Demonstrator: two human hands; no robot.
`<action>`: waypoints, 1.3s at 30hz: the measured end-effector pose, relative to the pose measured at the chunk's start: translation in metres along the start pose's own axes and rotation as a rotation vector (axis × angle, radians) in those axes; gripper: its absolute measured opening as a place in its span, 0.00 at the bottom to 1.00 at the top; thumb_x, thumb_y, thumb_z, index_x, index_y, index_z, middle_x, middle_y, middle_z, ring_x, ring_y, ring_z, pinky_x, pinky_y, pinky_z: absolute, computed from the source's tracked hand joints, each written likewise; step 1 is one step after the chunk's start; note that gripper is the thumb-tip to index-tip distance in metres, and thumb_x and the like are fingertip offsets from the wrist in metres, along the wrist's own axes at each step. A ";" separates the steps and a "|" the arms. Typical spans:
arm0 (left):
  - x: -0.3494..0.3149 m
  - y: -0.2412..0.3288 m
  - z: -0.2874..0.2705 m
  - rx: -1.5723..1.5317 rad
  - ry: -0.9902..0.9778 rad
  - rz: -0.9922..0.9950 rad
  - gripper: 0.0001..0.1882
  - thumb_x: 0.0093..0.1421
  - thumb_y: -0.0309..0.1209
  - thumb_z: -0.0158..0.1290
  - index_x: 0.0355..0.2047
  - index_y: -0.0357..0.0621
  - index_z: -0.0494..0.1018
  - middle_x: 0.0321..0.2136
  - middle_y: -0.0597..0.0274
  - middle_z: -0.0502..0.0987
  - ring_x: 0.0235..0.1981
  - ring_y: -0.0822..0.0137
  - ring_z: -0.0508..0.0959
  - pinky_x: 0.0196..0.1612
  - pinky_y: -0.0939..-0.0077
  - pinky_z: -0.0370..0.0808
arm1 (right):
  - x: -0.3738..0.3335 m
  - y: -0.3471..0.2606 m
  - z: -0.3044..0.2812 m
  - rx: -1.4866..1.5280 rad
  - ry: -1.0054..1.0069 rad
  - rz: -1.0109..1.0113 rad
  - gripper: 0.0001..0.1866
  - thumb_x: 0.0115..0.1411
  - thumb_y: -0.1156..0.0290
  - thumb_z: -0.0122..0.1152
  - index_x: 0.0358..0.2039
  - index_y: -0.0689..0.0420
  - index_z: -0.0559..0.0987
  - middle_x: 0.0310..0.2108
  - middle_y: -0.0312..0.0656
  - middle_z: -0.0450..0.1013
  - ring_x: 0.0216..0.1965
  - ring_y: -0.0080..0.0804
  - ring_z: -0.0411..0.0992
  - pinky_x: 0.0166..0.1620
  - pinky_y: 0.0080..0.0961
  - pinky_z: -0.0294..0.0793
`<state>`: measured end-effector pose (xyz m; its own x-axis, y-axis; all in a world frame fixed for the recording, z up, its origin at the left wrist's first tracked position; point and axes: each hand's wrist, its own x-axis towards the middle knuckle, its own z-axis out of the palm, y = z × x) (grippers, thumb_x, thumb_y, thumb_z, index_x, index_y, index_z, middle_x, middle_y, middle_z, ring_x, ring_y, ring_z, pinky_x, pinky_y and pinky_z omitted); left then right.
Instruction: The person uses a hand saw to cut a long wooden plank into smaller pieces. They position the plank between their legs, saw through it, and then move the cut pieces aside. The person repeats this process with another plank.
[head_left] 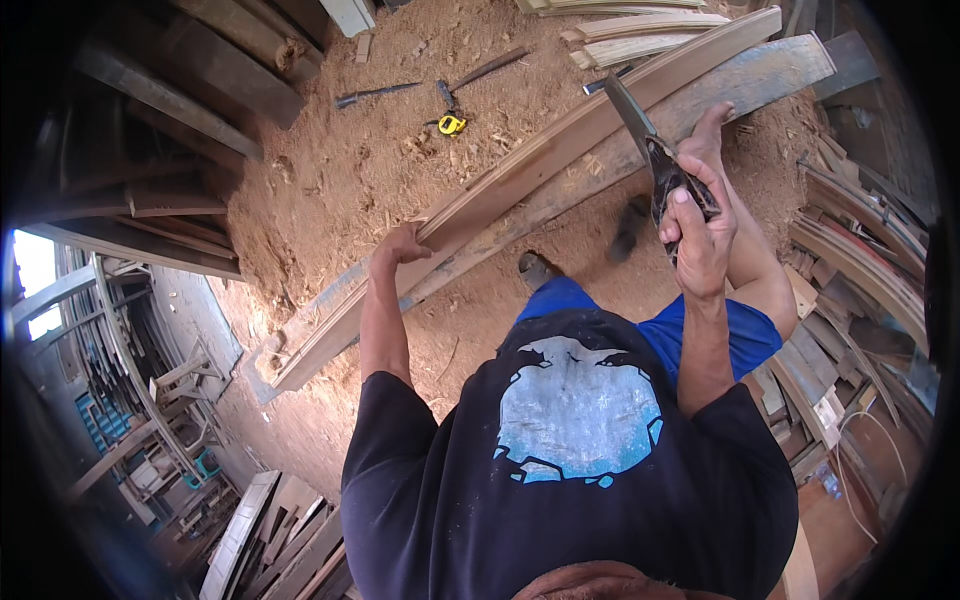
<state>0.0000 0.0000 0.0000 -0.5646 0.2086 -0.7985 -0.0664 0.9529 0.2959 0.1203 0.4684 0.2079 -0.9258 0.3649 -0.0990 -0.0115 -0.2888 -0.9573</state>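
Note:
A long moulded wooden board (560,150) runs diagonally from lower left to upper right. It lies along a weathered, paint-worn plank (770,72). My left hand (402,243) grips the board's far edge, its thumb over the top face. Raised above the plank, my right hand (700,225) is wrapped round the dark handle of what looks like a handsaw (632,110). Its flat grey blade points up and left, crossing over the board in view; I cannot tell whether it touches. My bare foot (708,135) rests at the plank's near side, toward its right end.
Beyond the board, a yellow tape measure (452,125), a hammer (485,72) and a dark rod-like tool (375,95) lie on shavings-covered ground. Moulded strips (650,38) lie at the top. Timber is stacked left (180,100) and right (865,250), with offcuts (285,540) lower left.

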 end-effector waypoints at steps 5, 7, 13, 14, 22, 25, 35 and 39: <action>0.020 -0.006 0.015 0.048 0.086 0.106 0.37 0.39 0.38 0.70 0.52 0.42 0.75 0.39 0.47 0.83 0.42 0.54 0.83 0.47 0.63 0.77 | 0.003 -0.010 -0.001 0.024 0.010 -0.036 0.18 0.67 0.75 0.56 0.56 0.63 0.71 0.22 0.28 0.65 0.20 0.12 0.61 0.24 0.13 0.63; 0.014 -0.009 0.052 0.048 0.121 0.159 0.36 0.39 0.39 0.69 0.51 0.42 0.76 0.41 0.44 0.82 0.44 0.49 0.82 0.48 0.60 0.77 | -0.009 -0.007 -0.007 0.004 -0.003 -0.005 0.18 0.67 0.75 0.56 0.56 0.63 0.72 0.22 0.29 0.65 0.20 0.12 0.61 0.23 0.13 0.63; -0.033 0.041 0.073 0.226 0.315 0.022 0.36 0.48 0.40 0.60 0.60 0.48 0.71 0.45 0.44 0.81 0.48 0.45 0.80 0.53 0.54 0.76 | 0.003 -0.008 0.001 -0.082 -0.061 -0.068 0.18 0.67 0.76 0.55 0.57 0.60 0.71 0.21 0.26 0.65 0.19 0.10 0.61 0.21 0.13 0.60; -0.037 0.045 0.076 0.227 0.325 0.016 0.35 0.49 0.40 0.60 0.60 0.49 0.71 0.45 0.44 0.81 0.48 0.45 0.80 0.53 0.54 0.76 | 0.002 -0.011 0.004 -0.089 -0.067 -0.087 0.18 0.67 0.75 0.55 0.57 0.60 0.71 0.21 0.26 0.65 0.20 0.10 0.61 0.22 0.13 0.60; -0.044 0.057 0.065 0.232 0.311 0.075 0.35 0.49 0.41 0.64 0.58 0.47 0.68 0.43 0.44 0.82 0.46 0.44 0.81 0.51 0.53 0.77 | -0.008 -0.027 0.007 -0.153 -0.099 -0.144 0.18 0.67 0.75 0.55 0.57 0.59 0.71 0.19 0.26 0.65 0.18 0.10 0.61 0.21 0.14 0.60; -0.052 0.090 0.054 0.152 0.355 0.190 0.31 0.49 0.40 0.64 0.51 0.42 0.69 0.40 0.40 0.81 0.44 0.42 0.80 0.47 0.53 0.76 | -0.014 -0.028 -0.001 -0.158 -0.065 -0.148 0.18 0.66 0.75 0.55 0.56 0.59 0.71 0.19 0.26 0.66 0.18 0.11 0.61 0.21 0.14 0.61; -0.026 0.124 0.082 0.040 0.592 0.285 0.31 0.49 0.42 0.66 0.50 0.43 0.69 0.40 0.44 0.81 0.44 0.42 0.80 0.47 0.52 0.77 | -0.024 -0.032 0.003 -0.220 -0.048 -0.183 0.16 0.65 0.74 0.57 0.53 0.59 0.74 0.21 0.29 0.69 0.22 0.13 0.67 0.25 0.15 0.68; -0.020 0.122 0.088 0.081 0.654 0.234 0.29 0.50 0.42 0.65 0.49 0.44 0.71 0.40 0.45 0.82 0.43 0.45 0.81 0.46 0.53 0.77 | -0.023 -0.034 0.012 -0.256 -0.073 -0.197 0.15 0.65 0.74 0.58 0.52 0.59 0.75 0.24 0.30 0.70 0.25 0.15 0.71 0.28 0.15 0.72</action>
<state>0.0754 0.1309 0.0060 -0.9375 0.2597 -0.2316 0.1650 0.9177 0.3613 0.1378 0.4591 0.2464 -0.9398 0.3249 0.1057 -0.1061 0.0165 -0.9942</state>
